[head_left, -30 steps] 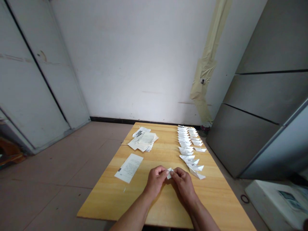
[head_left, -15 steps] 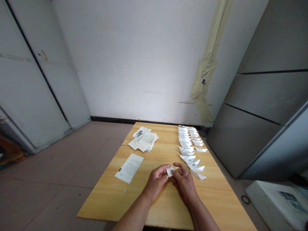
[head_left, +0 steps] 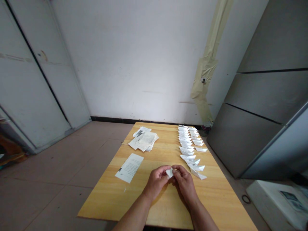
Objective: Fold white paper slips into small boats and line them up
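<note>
My left hand (head_left: 156,181) and my right hand (head_left: 184,181) meet above the near middle of a wooden table (head_left: 166,199). Both pinch one small folded white paper piece (head_left: 169,172) between their fingertips, fingers closed on it. Just right of my right hand, a row of several folded white paper boats (head_left: 190,147) runs away toward the table's far edge. A flat printed sheet (head_left: 129,167) lies left of my left hand.
A loose pile of printed papers (head_left: 144,140) sits at the table's far left. A grey cabinet (head_left: 262,106) stands close on the right, a white box (head_left: 281,202) on the floor beside it. Tiled floor (head_left: 60,166) and doors are to the left.
My fingers have shifted on the small paper piece, pressing it tighter between both hands; the hands stay in nearly the same spot over the table.
</note>
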{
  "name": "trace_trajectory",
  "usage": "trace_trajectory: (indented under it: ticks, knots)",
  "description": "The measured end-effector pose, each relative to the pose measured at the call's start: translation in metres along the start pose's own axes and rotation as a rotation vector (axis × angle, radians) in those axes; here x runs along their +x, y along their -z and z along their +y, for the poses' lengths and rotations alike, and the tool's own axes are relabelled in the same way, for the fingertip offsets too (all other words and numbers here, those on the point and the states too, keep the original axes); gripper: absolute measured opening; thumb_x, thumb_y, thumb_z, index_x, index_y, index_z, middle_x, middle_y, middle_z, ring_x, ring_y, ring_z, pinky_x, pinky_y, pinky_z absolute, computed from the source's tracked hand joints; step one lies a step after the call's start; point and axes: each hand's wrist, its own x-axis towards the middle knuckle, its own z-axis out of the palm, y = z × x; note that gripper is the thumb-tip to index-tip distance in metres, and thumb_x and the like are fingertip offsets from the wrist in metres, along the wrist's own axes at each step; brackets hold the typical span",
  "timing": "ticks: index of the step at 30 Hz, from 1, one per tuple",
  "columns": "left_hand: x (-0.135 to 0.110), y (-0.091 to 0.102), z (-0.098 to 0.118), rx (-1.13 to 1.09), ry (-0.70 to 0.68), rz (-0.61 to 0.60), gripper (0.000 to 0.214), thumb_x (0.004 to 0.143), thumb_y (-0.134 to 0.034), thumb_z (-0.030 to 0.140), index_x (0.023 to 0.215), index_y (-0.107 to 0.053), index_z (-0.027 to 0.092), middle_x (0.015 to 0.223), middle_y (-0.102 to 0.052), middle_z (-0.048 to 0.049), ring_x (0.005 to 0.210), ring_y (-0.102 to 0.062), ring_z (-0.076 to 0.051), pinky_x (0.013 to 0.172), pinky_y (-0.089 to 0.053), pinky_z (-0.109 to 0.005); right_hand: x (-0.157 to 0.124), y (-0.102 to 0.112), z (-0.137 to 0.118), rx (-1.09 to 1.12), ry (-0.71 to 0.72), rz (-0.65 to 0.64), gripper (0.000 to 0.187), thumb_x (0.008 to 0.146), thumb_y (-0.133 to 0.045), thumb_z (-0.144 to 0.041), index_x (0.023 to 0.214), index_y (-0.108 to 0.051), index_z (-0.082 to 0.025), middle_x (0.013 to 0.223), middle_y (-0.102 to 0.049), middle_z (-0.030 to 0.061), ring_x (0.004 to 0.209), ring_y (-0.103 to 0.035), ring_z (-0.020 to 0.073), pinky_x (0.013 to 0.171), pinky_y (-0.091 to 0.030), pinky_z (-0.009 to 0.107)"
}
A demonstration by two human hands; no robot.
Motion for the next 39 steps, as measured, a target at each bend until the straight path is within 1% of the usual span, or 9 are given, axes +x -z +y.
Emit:
trace_trajectory:
  ticks: [5,8,11,14,19,23,29,33,39]
  knots:
    - [0.004,0.002,-0.009,0.045,-0.028,0.079,0.039,0.068,-0.07,0.024,0.104,-0.072,0.011,0.101,-0.074,-0.0136,0.092,-0.067,-0.026,0.083,-0.051,-0.035,-0.004,-0.001,-0.005,0.03,-0.014,-0.039,0.037,0.072,-0.071,-0.044,0.095,-0.064,-0.016,0.061,-0.057,-0.003,0.051,-0.046,0.0105,0.049,-0.034,0.022]
    - [0.006,0.003,-0.013,0.03,-0.039,0.13,0.039,0.069,-0.067,0.025,0.105,-0.072,0.012,0.103,-0.074,-0.0126,0.095,-0.067,-0.026,0.086,-0.051,-0.036,-0.008,-0.003,-0.013,-0.017,-0.014,-0.061,0.037,0.069,-0.07,-0.033,0.101,-0.064,-0.016,0.066,-0.06,-0.0019,0.054,-0.048,0.0116,0.05,-0.034,0.023]
    - [0.006,0.002,-0.011,0.028,-0.062,0.149,0.037,0.071,-0.065,0.027,0.104,-0.073,0.013,0.103,-0.074,-0.0117,0.097,-0.067,-0.026,0.089,-0.05,-0.036,-0.011,-0.006,-0.02,-0.087,-0.001,-0.034,0.04,0.062,-0.07,-0.025,0.101,-0.065,-0.016,0.065,-0.058,-0.0038,0.053,-0.046,0.0106,0.049,-0.032,0.022]
    - [0.004,0.0,-0.007,0.052,-0.062,0.166,0.034,0.071,-0.064,0.027,0.1,-0.073,0.013,0.1,-0.075,-0.0115,0.094,-0.067,-0.025,0.086,-0.051,-0.034,-0.012,-0.01,-0.023,-0.11,-0.003,-0.026,0.044,0.06,-0.071,-0.026,0.103,-0.063,-0.016,0.063,-0.055,-0.005,0.054,-0.046,0.0113,0.05,-0.034,0.023]
    - [0.004,-0.001,-0.006,0.116,-0.085,0.183,0.024,0.071,-0.063,0.027,0.09,-0.072,0.014,0.088,-0.074,-0.0087,0.083,-0.067,-0.023,0.077,-0.051,-0.03,-0.009,-0.01,-0.013,-0.156,0.036,-0.007,0.054,0.061,-0.071,-0.026,0.111,-0.057,-0.015,0.065,-0.055,-0.0049,0.058,-0.049,0.013,0.052,-0.038,0.024]
    - [0.005,0.0,-0.009,0.156,-0.122,0.186,0.021,0.072,-0.061,0.025,0.088,-0.07,0.015,0.085,-0.073,-0.0066,0.081,-0.066,-0.021,0.076,-0.049,-0.028,-0.006,-0.006,0.001,-0.167,0.062,-0.018,0.051,0.068,-0.07,-0.028,0.114,-0.052,-0.017,0.065,-0.054,-0.0064,0.056,-0.046,0.0113,0.051,-0.035,0.023]
    - [0.004,0.0,-0.008,0.155,-0.11,0.18,0.018,0.072,-0.062,0.027,0.085,-0.067,0.015,0.078,-0.069,-0.0047,0.075,-0.062,-0.019,0.069,-0.048,-0.026,-0.008,-0.005,-0.003,-0.135,0.057,-0.021,0.036,0.074,-0.069,-0.034,0.103,-0.053,-0.019,0.065,-0.056,-0.0051,0.057,-0.049,0.0123,0.052,-0.037,0.024]
    - [0.004,-0.002,-0.007,0.121,-0.094,0.172,0.016,0.069,-0.066,0.028,0.079,-0.066,0.015,0.073,-0.067,-0.0033,0.069,-0.06,-0.017,0.064,-0.047,-0.024,-0.009,-0.006,-0.007,-0.141,0.08,-0.034,0.026,0.074,-0.068,-0.033,0.091,-0.056,-0.019,0.07,-0.062,-0.001,0.061,-0.053,0.0142,0.055,-0.039,0.025]
    - [0.004,-0.003,-0.006,0.081,-0.103,0.159,0.015,0.067,-0.069,0.026,0.078,-0.066,0.016,0.073,-0.068,-0.0027,0.069,-0.061,-0.016,0.064,-0.046,-0.024,-0.01,-0.007,-0.011,-0.159,0.09,-0.028,0.021,0.07,-0.07,-0.03,0.084,-0.058,-0.019,0.068,-0.062,-0.0017,0.059,-0.051,0.0137,0.053,-0.037,0.024]
